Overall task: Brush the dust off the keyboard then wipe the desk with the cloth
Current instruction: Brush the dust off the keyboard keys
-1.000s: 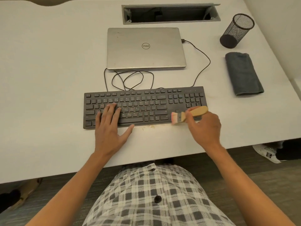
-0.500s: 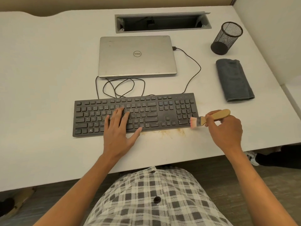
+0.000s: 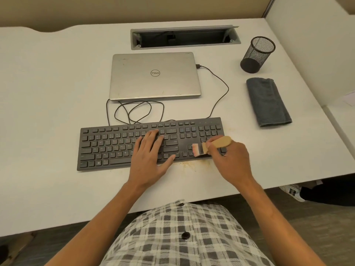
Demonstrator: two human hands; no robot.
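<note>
A black keyboard lies on the white desk. My left hand rests flat on its middle keys, fingers straight, thumb at the front edge. My right hand grips a small wooden-handled brush, whose pink bristles touch the arrow keys near the keyboard's right end. Brown dust lies on the desk just in front of the keyboard. A folded grey cloth lies to the right, apart from both hands.
A shut silver laptop sits behind the keyboard, with looped black cables between them. A black mesh pen cup stands at the back right. An open cable tray is set into the desk's rear. A shoe shows under the desk.
My right hand has carried the brush left from the keyboard's right edge onto the arrow keys. My left hand stays pressed on the keys. The camera view has shifted a little.
</note>
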